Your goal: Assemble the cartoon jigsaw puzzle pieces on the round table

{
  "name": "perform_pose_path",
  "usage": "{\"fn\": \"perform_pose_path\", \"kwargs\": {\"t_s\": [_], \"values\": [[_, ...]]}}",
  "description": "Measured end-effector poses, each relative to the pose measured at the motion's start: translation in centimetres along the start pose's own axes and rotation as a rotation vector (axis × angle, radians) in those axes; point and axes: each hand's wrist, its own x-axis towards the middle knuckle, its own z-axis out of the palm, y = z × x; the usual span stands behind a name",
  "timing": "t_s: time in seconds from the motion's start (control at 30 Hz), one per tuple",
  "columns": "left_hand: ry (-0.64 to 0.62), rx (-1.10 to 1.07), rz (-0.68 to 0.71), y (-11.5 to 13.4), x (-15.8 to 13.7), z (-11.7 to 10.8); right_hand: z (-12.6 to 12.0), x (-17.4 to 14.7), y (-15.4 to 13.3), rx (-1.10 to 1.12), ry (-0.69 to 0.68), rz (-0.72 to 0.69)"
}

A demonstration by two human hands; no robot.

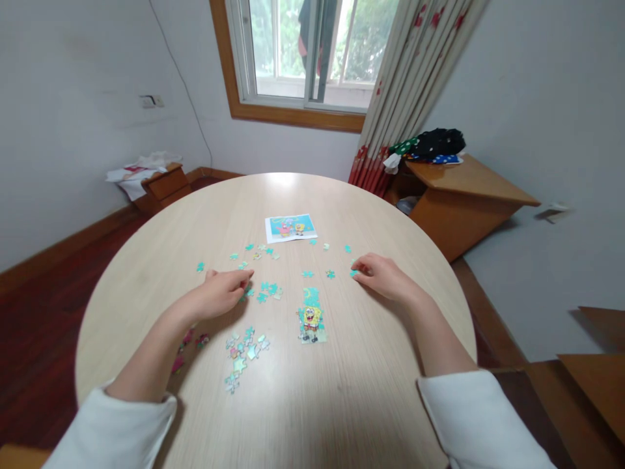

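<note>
My left hand point(222, 293) hovers low over the left of the table, fingers stretched toward loose teal puzzle pieces point(262, 298); some pieces are partly hidden beneath its fingertips. On the right, the thumb and fingers of my right hand point(381, 275) close on a small teal puzzle piece point(353, 273) at the tabletop. Between the hands lies a joined puzzle section point(311, 318) with a yellow cartoon sponge figure. More single pieces lie beyond it, among them a teal piece point(307, 274) and a multicoloured piece point(331, 274).
A printed reference picture point(291, 228) lies toward the far side of the round table point(371, 391). Pale pieces point(239, 365) are grouped at near left, and pink pieces point(178, 363) sit partly behind my left forearm. A wooden cabinet point(469, 185) with clothes stands at right.
</note>
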Motion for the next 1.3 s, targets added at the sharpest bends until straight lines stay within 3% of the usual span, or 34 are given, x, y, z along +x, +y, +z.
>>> {"fn": "perform_pose_path", "kwargs": {"t_s": [0.27,0.47,0.63,1.1,1.3], "values": [[-0.04,0.014,-0.01,-0.5,-0.8,-1.3,-0.4,0.2,1.7,-0.078,0.074,0.192],[-0.017,-0.023,0.033,-2.0,-0.8,-1.1,0.5,0.4,0.5,0.009,0.161,0.087],[-0.013,-0.036,0.043,-2.5,-0.8,-0.8,1.2,0.4,-1.6,-0.013,0.089,0.033],[-0.074,0.009,-0.008,-1.5,-1.7,-1.6,0.8,0.0,-2.5,-0.005,0.019,0.07],[-0.037,-0.066,-0.011,-1.8,-2.3,-1.3,0.7,0.0,-2.5,0.018,0.006,0.084]]}}
